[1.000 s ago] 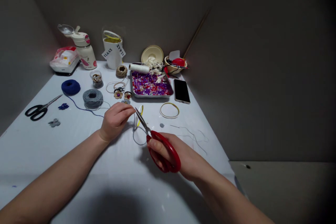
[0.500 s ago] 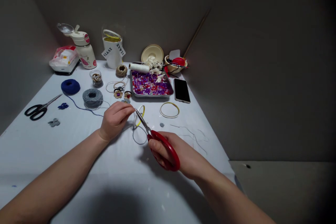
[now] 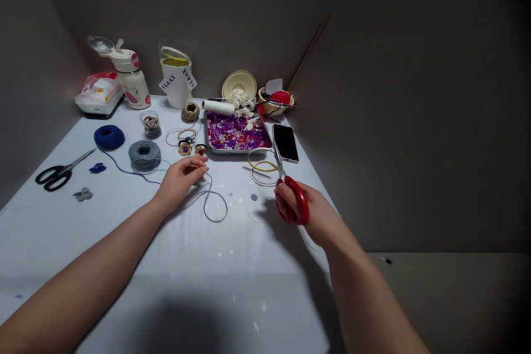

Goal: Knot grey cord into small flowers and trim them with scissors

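Observation:
My right hand (image 3: 309, 207) grips red-handled scissors (image 3: 293, 199), blades pointing away from me near the phone. Beside the blades a tilted white-and-yellow hoop (image 3: 263, 169) overlaps a second hoop (image 3: 262, 183) lying on the table. Whether my right fingers also touch the tilted hoop, I cannot make out. My left hand (image 3: 180, 178) has thumb and fingertips brought together at grey yarn (image 3: 215, 221), which trails from them in a loose loop on the table. Left of that hand sits the grey yarn ball (image 3: 144, 155). A small grey disc (image 3: 254, 197) lies between my hands.
A metal tray (image 3: 238, 151) of purple and red beads stands ahead, with a white thread spool (image 3: 218, 107) on its edge. The phone (image 3: 285, 144) lies right of it. Black scissors (image 3: 62, 173) and a blue yarn ball (image 3: 109, 137) lie left; a bottle (image 3: 135, 86) stands behind.
My right hand has moved right and away from me with the red scissors. The white-and-yellow hoop has shifted right from beside my left hand to the other hoop. My left hand has barely moved.

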`<state>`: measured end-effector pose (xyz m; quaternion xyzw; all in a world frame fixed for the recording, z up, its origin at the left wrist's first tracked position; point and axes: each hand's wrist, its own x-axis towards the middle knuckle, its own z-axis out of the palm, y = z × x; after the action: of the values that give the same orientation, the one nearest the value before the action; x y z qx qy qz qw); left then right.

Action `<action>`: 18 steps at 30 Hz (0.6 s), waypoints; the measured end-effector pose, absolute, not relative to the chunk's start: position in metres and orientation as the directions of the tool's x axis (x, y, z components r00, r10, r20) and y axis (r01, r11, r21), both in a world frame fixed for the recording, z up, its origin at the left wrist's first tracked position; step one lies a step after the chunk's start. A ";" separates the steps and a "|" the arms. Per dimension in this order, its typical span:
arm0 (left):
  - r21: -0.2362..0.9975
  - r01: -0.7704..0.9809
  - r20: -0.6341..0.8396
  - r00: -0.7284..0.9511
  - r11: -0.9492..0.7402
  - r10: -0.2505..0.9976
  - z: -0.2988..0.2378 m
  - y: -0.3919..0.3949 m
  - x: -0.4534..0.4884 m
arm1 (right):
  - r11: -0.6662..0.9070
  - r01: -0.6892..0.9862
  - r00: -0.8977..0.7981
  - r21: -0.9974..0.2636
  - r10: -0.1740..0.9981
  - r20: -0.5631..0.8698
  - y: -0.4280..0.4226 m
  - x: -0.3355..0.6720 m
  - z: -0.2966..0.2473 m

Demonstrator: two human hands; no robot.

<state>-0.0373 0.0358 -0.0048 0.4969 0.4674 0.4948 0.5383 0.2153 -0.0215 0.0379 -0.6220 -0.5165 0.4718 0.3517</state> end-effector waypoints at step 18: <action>0.970 -0.179 -0.134 0.162 0.163 0.978 0.001 0.027 -0.029 | -0.370 0.926 0.376 -0.080 0.922 0.092 0.030 0.269 0.064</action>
<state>-0.0285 0.0266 0.0007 0.4466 0.4469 0.4682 0.6178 0.2695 0.0297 0.0638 -0.8275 -0.5582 -0.0156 0.0588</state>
